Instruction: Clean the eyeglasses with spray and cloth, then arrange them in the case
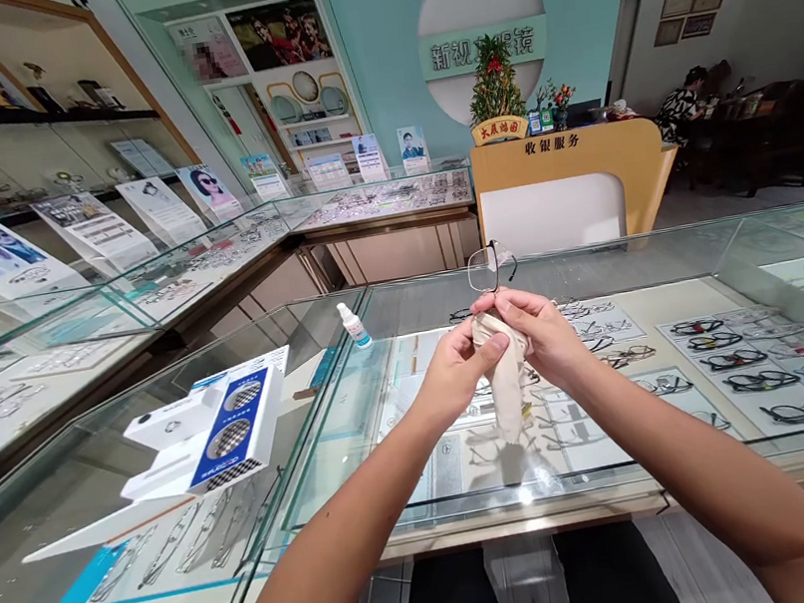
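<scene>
A pair of thin-framed eyeglasses (483,270) stands up above my fingertips, one lens and a dark temple showing. Its lower part is hidden by my fingers and a beige cloth (507,392) that hangs down between my hands. My left hand (462,361) pinches the cloth, thumb on top. On the other side, my right hand (536,327) is closed around the eyeglasses, its fingers also against the cloth. Both hands are above the glass counter (433,510). A small white spray bottle (355,327) stands on the glass to the left.
An opened blue and white box (235,427) lies on the left glass case. Rows of eyeglasses (761,381) are under the counter glass. Beyond is a wooden cashier desk (643,167) with a plant (493,86). A person (682,108) sits at the far right.
</scene>
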The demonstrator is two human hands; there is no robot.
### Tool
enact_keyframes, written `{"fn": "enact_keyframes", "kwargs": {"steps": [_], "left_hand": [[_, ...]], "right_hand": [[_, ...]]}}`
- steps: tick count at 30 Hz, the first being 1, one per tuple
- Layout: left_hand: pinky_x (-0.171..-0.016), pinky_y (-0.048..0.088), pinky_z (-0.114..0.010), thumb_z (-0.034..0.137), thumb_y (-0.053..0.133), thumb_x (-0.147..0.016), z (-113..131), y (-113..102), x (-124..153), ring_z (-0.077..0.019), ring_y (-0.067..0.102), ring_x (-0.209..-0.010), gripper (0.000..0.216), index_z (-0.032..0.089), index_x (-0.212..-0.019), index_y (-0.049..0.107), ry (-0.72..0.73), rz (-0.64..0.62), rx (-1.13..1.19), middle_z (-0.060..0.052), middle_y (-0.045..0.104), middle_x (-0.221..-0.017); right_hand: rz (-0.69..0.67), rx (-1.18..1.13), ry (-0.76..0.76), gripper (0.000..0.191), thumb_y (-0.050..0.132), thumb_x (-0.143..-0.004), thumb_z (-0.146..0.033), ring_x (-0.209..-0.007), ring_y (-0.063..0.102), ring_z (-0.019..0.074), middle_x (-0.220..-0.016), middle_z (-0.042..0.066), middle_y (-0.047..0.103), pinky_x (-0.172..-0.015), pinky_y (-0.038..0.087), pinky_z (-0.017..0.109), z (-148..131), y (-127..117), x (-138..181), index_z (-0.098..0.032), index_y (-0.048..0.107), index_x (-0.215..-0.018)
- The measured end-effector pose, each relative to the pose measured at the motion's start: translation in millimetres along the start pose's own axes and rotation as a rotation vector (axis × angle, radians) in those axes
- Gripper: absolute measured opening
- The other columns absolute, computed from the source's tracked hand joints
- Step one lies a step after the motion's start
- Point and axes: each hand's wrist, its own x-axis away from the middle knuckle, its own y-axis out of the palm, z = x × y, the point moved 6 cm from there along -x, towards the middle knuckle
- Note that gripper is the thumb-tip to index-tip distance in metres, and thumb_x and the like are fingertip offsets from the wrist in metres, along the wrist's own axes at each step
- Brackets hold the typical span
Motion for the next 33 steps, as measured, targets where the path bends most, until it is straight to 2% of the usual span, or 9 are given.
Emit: {"fn": "enact_keyframes", "kwargs": {"steps": [4,9,15,19,23,25,28,31,33], "left_hand": [[-0.062,0.047,-0.027,0.072,0.088,-0.083,-6.0,1.4,5.1,-0.0135,0.057,-0.064,0.060,0.020,-0.104,0.066,-0.021,0.046,0.041,0.001,0.067,-0.078],[-0.060,0.042,-0.025,0.073,0.089,-0.082,-1.5,-4.6,8.9,-0.0106,0.049,-0.061,0.061,0.019,-0.102,0.068,0.067,0.202,0.034,0.003,0.061,-0.073],[-0.060,0.041,-0.027,0.082,0.083,-0.082,0.6,-10.9,8.8,-0.0125,0.049,-0.064,0.065,0.018,-0.088,0.068,0.098,0.285,-0.007,0.001,0.060,-0.072],[-0.058,0.037,-0.028,0.085,0.074,-0.088,3.6,-12.0,8.3,-0.0129,0.044,-0.061,0.067,0.020,-0.076,0.059,0.133,0.278,-0.089,0.001,0.054,-0.067],[-0.057,0.035,-0.029,0.086,0.068,-0.093,4.2,-9.8,4.9,-0.0120,0.037,-0.059,0.071,0.020,-0.070,0.051,0.164,0.151,-0.139,0.002,0.046,-0.063],[-0.060,0.038,-0.027,0.081,0.069,-0.096,3.4,-9.1,3.3,-0.0121,0.041,-0.064,0.065,0.019,-0.078,0.058,0.173,0.072,-0.125,0.001,0.051,-0.070],[-0.064,0.042,-0.025,0.073,0.071,-0.100,2.5,-8.6,2.4,-0.0121,0.048,-0.071,0.056,0.016,-0.102,0.069,0.178,-0.022,-0.100,-0.001,0.059,-0.083],[-0.065,0.045,-0.024,0.066,0.074,-0.101,1.0,-5.6,2.3,-0.0118,0.052,-0.070,0.056,0.015,-0.123,0.067,0.153,-0.105,-0.116,-0.001,0.062,-0.086],[-0.064,0.045,-0.023,0.063,0.078,-0.099,1.8,-5.3,1.9,-0.0114,0.052,-0.070,0.057,0.015,-0.127,0.066,0.162,-0.093,-0.133,-0.001,0.062,-0.086]], "right_hand": [[-0.008,0.009,0.001,0.043,0.088,-0.084,-0.071,-0.095,0.070,0.0234,-0.112,0.007,0.080,-0.087,0.059,0.037,3.9,4.3,1.2,-0.029,0.088,-0.096],[-0.091,0.073,-0.078,0.037,0.080,-0.095,-0.066,-0.131,0.073,0.0296,-0.130,0.006,0.084,-0.116,0.055,0.046,2.5,13.7,5.9,-0.033,0.090,-0.107],[-0.144,0.223,-0.189,0.037,0.072,-0.101,-0.065,-0.136,0.073,0.0320,-0.132,0.005,0.085,-0.126,0.048,0.052,-9.6,21.6,13.2,-0.036,0.091,-0.115],[-0.132,0.216,-0.175,0.037,0.073,-0.101,-0.064,-0.134,0.072,0.0332,-0.132,0.005,0.085,-0.124,0.048,0.052,-8.0,15.8,11.3,-0.035,0.092,-0.115],[-0.102,0.052,-0.068,0.032,0.082,-0.094,-0.061,-0.131,0.073,0.0336,-0.128,0.006,0.086,-0.117,0.053,0.050,-0.9,6.2,6.2,-0.034,0.093,-0.107],[-0.066,-0.016,-0.016,0.029,0.087,-0.090,-0.059,-0.125,0.075,0.0321,-0.125,0.007,0.086,-0.110,0.057,0.047,0.8,2.5,4.6,-0.031,0.092,-0.098],[-0.032,-0.096,0.033,0.030,0.091,-0.085,-0.055,-0.111,0.077,0.0273,-0.122,0.008,0.086,-0.098,0.060,0.040,-0.3,1.2,3.8,-0.027,0.084,-0.084],[-0.015,-0.183,0.052,0.033,0.094,-0.084,-0.049,-0.099,0.076,0.0226,-0.117,0.006,0.087,-0.089,0.059,0.035,-2.1,2.2,3.4,-0.025,0.072,-0.079],[-0.019,-0.189,0.049,0.034,0.095,-0.085,-0.048,-0.099,0.076,0.0223,-0.118,0.006,0.087,-0.087,0.057,0.034,-1.8,3.4,3.3,-0.026,0.069,-0.079]]}}
